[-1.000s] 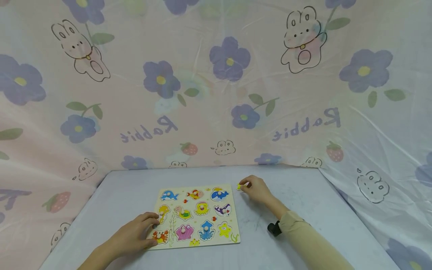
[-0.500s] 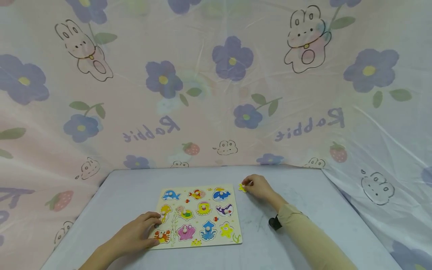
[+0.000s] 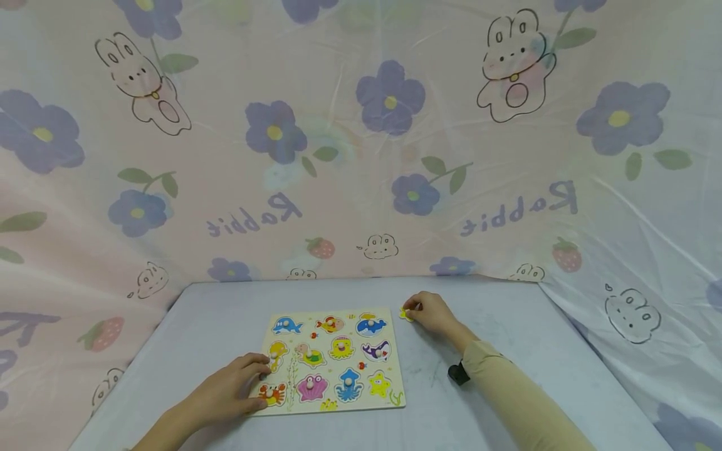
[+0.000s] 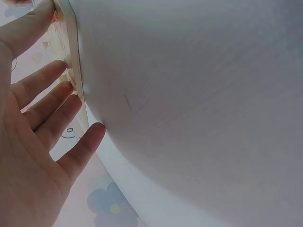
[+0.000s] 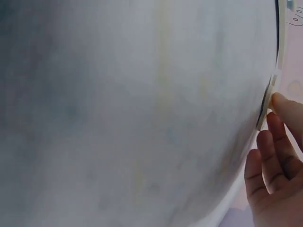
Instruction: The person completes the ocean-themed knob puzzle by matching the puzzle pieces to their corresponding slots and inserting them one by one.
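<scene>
A flat wooden peg puzzle board (image 3: 359, 401) with sea-animal pieces lies on the table. My left hand (image 3: 222, 388) rests at its left edge beside the crab piece (image 3: 272, 394); in the left wrist view the fingers (image 4: 40, 87) are spread and fairly straight along the board's side. Just beyond the board's upper right corner, my right hand (image 3: 433, 313) pinches a small yellow starfish puzzle piece (image 3: 404, 314), partly covered by the fingertips. The right wrist view shows that piece (image 5: 265, 106) edge-on at the thumb, at or just above the tabletop. The board's starfish shape (image 3: 380, 384) shows no knob.
The white-covered table (image 3: 485, 307) reaches back to a hanging curtain (image 3: 338, 188) printed with flowers and rabbits. Sheets of the same sort hang at both sides. A small black object (image 3: 459, 374) sits at the right wrist by the sleeve.
The starfish piece has turned a little in my right fingers, and the hand has barely shifted. My left hand stays on the board. The whole head view has drifted slightly.
</scene>
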Demonstrator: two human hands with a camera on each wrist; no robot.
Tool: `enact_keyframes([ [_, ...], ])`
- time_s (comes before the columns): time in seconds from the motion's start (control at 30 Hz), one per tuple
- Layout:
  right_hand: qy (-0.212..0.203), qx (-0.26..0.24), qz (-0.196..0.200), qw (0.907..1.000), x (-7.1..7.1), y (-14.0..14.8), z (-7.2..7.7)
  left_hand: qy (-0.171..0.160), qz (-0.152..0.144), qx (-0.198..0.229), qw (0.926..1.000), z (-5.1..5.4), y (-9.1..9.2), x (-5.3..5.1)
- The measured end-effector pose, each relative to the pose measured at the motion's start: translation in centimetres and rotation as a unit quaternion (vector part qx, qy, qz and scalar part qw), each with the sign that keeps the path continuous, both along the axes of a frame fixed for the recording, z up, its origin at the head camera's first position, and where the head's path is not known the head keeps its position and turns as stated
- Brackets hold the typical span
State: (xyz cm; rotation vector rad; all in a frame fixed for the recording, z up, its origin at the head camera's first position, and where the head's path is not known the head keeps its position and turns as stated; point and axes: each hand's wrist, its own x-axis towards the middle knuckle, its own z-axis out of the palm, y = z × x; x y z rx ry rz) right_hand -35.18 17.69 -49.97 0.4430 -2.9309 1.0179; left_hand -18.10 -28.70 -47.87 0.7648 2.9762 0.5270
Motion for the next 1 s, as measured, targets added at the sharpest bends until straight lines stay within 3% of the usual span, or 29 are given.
enact_keyframes([
  [0.27, 0.010, -0.008, -0.007, 0.9999, 1.0, 0.2, 0.6, -0.009, 0.005, -0.002, 0.9999, 0.0, 0.3, 0.0],
  [0.5, 0.022, -0.022, 0.005, 0.9995, 2.9, -0.1, 2.0, -0.008, 0.004, 0.000, 1.0000, 0.2, 0.4, 0.1],
  [0.8, 0.073, -0.014, 0.078, 0.9941, 5.6, -0.9, 2.9, -0.007, 0.004, -0.008, 0.9999, -0.3, 0.1, -0.2],
  [1.0, 0.079, 0.000, 0.122, 0.9893, 7.6, -1.7, 2.8, 0.002, 0.001, -0.009, 1.0000, -0.5, -0.1, -0.2],
])
